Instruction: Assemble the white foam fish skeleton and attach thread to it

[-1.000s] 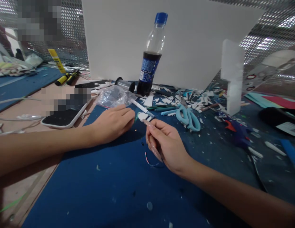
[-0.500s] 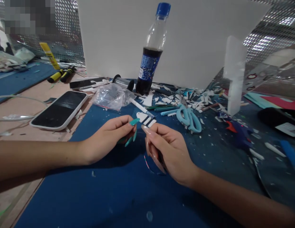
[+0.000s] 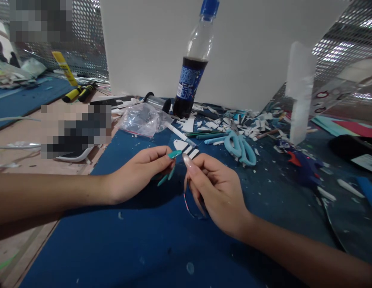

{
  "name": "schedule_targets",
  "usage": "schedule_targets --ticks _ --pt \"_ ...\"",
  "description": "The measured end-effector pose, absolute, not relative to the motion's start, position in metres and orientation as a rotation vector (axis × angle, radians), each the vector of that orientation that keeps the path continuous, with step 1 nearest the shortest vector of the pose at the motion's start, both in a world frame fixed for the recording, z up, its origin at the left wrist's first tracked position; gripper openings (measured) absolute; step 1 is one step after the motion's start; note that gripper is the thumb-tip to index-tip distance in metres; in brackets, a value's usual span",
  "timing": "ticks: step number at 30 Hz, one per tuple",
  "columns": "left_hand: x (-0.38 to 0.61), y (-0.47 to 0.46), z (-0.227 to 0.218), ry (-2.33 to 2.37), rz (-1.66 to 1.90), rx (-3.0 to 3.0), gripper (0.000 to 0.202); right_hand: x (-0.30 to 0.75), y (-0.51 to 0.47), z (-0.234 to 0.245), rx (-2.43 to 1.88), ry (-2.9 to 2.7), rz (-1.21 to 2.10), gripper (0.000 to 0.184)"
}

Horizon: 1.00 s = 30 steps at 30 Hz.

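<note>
My left hand (image 3: 140, 172) hovers over the blue mat (image 3: 120, 240), its thumb and teal-nailed fingers curled together; whether anything sits between them is hidden. My right hand (image 3: 215, 188) is close beside it, fingertips nearly touching, closed in a pinch. A thin red-and-white striped wire (image 3: 187, 207) loops out from under its fingers onto the mat. Small white cut pieces (image 3: 186, 149) lie just beyond both sets of fingertips.
A cola bottle (image 3: 190, 76) stands before a white board (image 3: 248, 48). Light blue scissors (image 3: 241, 146), white scraps, a clear plastic bag (image 3: 142, 120), a blue glue gun (image 3: 299, 164), a translucent upright sheet (image 3: 299, 92) and a phone (image 3: 74, 134) surround the hands.
My left hand pulled back from the white pieces, lifted off the mat and curled its fingers. My right hand stayed pinched and shifted slightly toward me.
</note>
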<state>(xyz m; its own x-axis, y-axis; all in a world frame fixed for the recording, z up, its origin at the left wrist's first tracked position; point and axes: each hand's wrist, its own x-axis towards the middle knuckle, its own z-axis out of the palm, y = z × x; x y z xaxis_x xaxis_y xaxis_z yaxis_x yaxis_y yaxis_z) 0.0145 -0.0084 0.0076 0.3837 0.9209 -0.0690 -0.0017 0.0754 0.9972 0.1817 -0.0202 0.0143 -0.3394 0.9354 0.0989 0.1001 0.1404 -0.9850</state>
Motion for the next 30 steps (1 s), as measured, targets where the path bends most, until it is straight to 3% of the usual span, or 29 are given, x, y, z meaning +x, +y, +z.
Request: schedule_targets --ticks 30 --pt "0.0134 -0.0077 0.0075 0.847 0.844 1.271 0.021 0.1816 -0.0191 0.0126 -1.08 -1.618 1.268 0.033"
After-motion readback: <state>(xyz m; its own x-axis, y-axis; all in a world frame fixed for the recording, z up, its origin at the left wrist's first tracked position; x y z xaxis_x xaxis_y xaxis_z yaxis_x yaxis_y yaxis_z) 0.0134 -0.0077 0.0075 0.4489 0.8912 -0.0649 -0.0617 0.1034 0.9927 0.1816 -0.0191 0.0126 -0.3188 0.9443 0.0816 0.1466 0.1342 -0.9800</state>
